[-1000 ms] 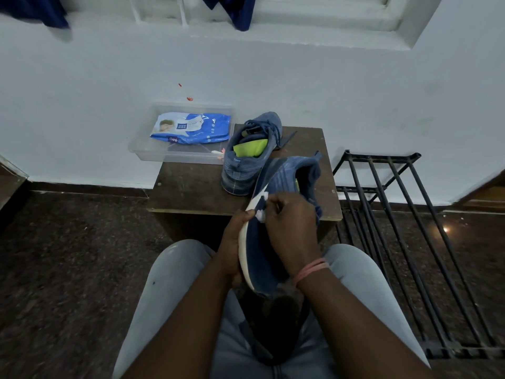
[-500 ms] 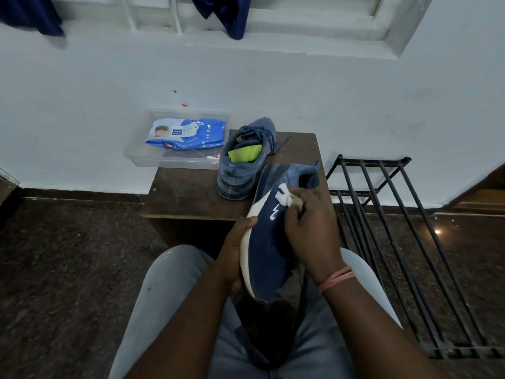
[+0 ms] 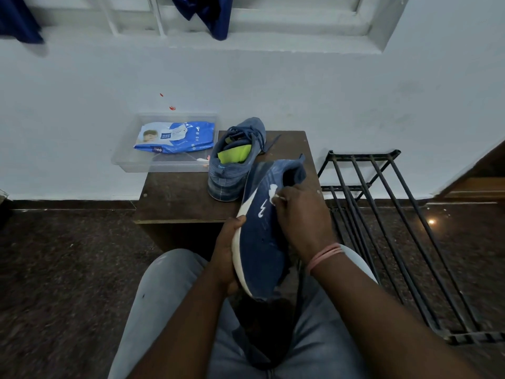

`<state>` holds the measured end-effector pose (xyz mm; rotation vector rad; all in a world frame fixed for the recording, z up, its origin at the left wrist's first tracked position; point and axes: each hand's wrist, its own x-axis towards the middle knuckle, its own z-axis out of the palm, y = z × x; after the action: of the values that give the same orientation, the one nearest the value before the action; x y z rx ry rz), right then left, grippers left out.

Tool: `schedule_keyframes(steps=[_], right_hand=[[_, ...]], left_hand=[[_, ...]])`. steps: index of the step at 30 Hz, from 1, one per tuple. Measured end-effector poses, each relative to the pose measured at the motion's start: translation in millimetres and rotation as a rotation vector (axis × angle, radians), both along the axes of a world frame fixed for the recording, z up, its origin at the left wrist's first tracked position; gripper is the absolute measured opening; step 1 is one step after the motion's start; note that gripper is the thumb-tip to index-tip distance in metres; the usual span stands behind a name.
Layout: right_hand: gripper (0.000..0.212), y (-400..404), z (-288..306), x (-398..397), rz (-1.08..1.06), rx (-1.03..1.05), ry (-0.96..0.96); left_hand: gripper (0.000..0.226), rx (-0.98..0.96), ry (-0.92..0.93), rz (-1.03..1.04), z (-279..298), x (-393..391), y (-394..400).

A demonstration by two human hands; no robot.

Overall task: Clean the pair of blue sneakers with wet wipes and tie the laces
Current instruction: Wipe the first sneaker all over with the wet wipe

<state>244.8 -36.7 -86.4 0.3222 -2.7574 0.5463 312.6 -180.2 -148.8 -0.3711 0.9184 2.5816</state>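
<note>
I hold one blue sneaker [image 3: 262, 242] on its side above my lap, white sole to the left and heel pointing away. My left hand [image 3: 226, 255] grips it from under the sole. My right hand [image 3: 300, 217] pinches a small white wet wipe [image 3: 273, 193] against the sneaker's side near the heel opening. The second blue sneaker [image 3: 235, 162], with a yellow-green insole showing, stands upright on the small dark wooden table [image 3: 175, 198]. A blue pack of wet wipes [image 3: 175, 136] lies in a clear plastic tray [image 3: 123, 162] at the table's back left.
A black metal rack [image 3: 396, 214] lies on the dark speckled floor to the right of the table. A white wall runs behind, with blue cloth [image 3: 207, 12] hanging from the ledge above. My knees in grey trousers fill the near foreground.
My right hand has wiped along the sneaker's side from mid-shoe up toward the heel opening. The left hand keeps its hold on the sole. The view has tilted down slightly.
</note>
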Motion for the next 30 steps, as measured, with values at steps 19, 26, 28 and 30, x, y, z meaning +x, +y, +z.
schedule_keyframes(steps=[19,26,28,30], right_hand=[[0.022,-16.8,-29.6,45.8,0.189,-0.107,-0.077],[0.024,-8.3,-17.8,12.0,-0.075,-0.026,-0.004],[0.023,-18.6,-19.3,21.5,-0.077,-0.039,-0.031],[0.021,-23.2,-27.8,40.8,0.002,-0.141,-0.112]], left_hand=[[0.055,0.086,-0.027,0.047,1.4,1.8,-0.5],[0.050,0.070,0.022,0.075,7.2,-0.5,5.9],[0.048,0.056,0.000,0.076,8.6,1.0,3.1],[0.053,0.055,0.001,0.044,6.9,2.8,0.1]])
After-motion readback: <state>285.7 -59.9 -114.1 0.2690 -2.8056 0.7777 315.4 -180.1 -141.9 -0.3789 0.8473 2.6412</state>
